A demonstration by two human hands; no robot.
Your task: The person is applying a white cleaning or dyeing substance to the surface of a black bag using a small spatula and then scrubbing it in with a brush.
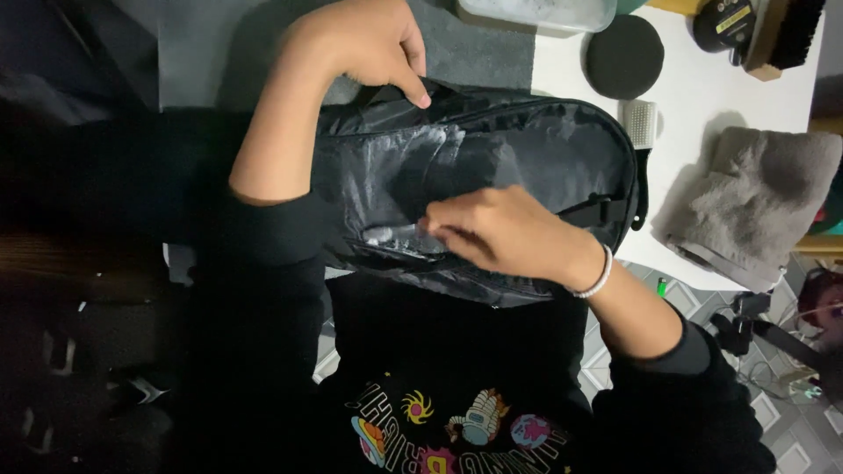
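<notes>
A black backpack (527, 149) lies across my lap and the edge of a white table (694, 105), its shiny fabric smeared with whitish streaks. My left hand (364, 44) grips the bag's upper left edge, thumb pressed on the fabric. My right hand (500, 233), with a white bead bracelet on the wrist, presses its closed fingers on the lower front of the bag near a whitish patch. Whether something small sits under those fingers is hidden.
A folded grey towel (755, 202) lies on the table's right side. A round black pad (624, 54), a small white brush (642, 123), a black tin (722, 22) and a wooden brush (786, 35) sit at the far edge. A grey mat (202, 53) lies upper left.
</notes>
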